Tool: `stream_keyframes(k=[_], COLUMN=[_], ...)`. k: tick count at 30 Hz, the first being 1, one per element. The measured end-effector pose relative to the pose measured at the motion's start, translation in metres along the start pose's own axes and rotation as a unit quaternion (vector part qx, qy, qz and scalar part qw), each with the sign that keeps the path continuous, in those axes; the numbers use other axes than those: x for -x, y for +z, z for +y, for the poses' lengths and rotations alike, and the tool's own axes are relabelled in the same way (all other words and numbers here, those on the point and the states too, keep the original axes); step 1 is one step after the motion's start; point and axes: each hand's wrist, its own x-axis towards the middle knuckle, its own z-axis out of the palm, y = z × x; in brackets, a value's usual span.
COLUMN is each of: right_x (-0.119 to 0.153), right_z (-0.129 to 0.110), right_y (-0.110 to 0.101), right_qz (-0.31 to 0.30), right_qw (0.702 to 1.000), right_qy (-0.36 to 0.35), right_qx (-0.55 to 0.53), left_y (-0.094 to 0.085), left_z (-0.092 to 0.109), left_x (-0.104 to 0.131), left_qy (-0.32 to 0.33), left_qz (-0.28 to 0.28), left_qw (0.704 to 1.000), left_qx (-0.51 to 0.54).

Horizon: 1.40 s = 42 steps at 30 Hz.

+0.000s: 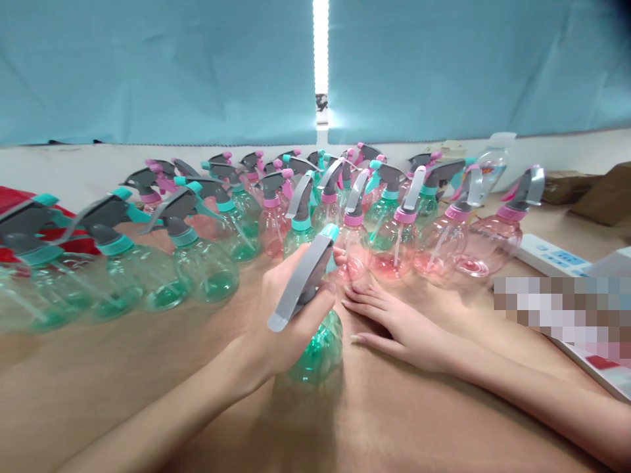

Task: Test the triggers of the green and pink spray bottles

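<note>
My left hand [283, 315] is wrapped round the neck of a green spray bottle [320, 355] at the middle of the table. The bottle's grey trigger head [304, 282] with a teal nozzle shows above the fingers and points away from me. Its neck and part of its body are hidden by the hand. My right hand [394, 322] lies flat on the tabletop just right of that bottle, fingers stretched out and holding nothing. Beyond its fingertips stands a pink spray bottle [352, 253].
Green spray bottles [207, 269] line the left side, pink ones [394, 249] the right, with several more behind. A large clear bottle [490, 164], brown cardboard [604, 194] and a white panel with blue markings [555, 253] are at right. Red material [86, 240] lies far left.
</note>
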Motion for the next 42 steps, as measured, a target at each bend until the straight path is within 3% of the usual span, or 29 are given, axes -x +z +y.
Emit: stream_keyframes(k=[9,17,42], right_x=[0.0003,0.0001,0.0008], right_z=[-0.0006,0.0000,0.0005], right_y=[-0.0001,-0.0001,0.0007], right_qz=[0.013,-0.010,0.012], right_qw=[1.000,1.000,1.000], right_qy=[-0.002,0.003,-0.002], right_qx=[-0.009,0.007,-0.008], left_y=[-0.0008,-0.0030,0.0014], left_z=[-0.0029,-0.0030,-0.0019], left_x=[0.0024,0.0009,-0.0001], left_qy=[-0.002,0.011,0.010], left_qz=[0.027,0.013,0.022], left_qw=[1.000,0.999,0.999], left_qx=[-0.015,-0.033,-0.036])
